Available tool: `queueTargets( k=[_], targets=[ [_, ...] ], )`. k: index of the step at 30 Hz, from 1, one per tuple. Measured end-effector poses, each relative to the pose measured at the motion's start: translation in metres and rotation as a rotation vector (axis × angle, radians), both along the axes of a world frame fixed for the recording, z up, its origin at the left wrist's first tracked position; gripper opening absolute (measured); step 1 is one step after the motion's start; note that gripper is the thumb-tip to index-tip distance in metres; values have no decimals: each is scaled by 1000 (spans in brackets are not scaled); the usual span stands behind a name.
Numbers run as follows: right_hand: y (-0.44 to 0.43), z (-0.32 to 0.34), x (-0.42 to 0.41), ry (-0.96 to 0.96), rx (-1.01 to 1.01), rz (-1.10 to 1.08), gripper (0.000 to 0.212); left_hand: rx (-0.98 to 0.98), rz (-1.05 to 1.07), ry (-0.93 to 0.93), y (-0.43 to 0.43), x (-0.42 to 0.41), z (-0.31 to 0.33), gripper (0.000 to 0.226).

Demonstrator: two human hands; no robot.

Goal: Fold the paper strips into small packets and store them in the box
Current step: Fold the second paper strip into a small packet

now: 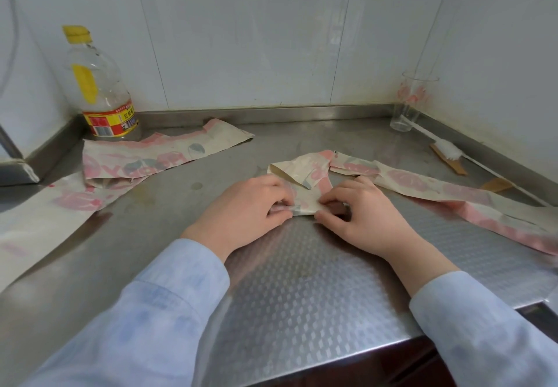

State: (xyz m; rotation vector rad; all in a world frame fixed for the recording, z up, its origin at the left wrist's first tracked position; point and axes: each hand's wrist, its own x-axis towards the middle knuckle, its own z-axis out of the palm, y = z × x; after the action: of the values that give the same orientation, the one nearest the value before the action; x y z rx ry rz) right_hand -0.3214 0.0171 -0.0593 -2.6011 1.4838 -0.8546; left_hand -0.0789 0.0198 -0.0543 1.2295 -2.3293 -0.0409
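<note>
sleeves: two pale blue sleeves (157,311) enter from the bottom edge, lying over the embossed front part of the steel desk (302,290).

left hand (241,205): palm down on the desk, fingers curled in. the fingertips pinch the near left corner of the folded strip (305,175).

right hand (362,214): palm down, thumb and curled fingers pinching the near right corner of the same strip. the two hands sit close together, with only the narrow near edge of the paper showing between them.

folded strip: mid desk, just beyond both hands. cream paper with pink print, doubled over itself into a short flat stack with one flap lifted at the far left. its unfolded tail runs off to the right along the desk, as far as the frame edge.

left side: a long strip (33,223) lies flat from the near left toward the middle. behind it is a wide strip (145,157) of the same print, its near end tucked under.

far left corner: a clear plastic bottle (102,96) stands upright with a yellow cap and a red and yellow label, touching the wide strip's far edge.

far right corner: a clear glass (407,106) with pink print stands upright. a white-bristled brush (447,154) lies near it along the desk's raised rim.

behind: white tiled wall (256,39).
</note>
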Motion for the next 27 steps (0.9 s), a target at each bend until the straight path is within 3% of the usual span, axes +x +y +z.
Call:
queueTargets(
  k=[2,11,27],
  targets=[
    [0,1,-1,15,-6,1,31,-13,9,-2,1,-3,0,9],
    [-4,-4,0,-175,3,-22,13,63,219,94,5,-12,-2,16],
    [-4,-2,1,-60,76,-45,3,255,257,-54,-22,-10,-2,36]
  ],
)
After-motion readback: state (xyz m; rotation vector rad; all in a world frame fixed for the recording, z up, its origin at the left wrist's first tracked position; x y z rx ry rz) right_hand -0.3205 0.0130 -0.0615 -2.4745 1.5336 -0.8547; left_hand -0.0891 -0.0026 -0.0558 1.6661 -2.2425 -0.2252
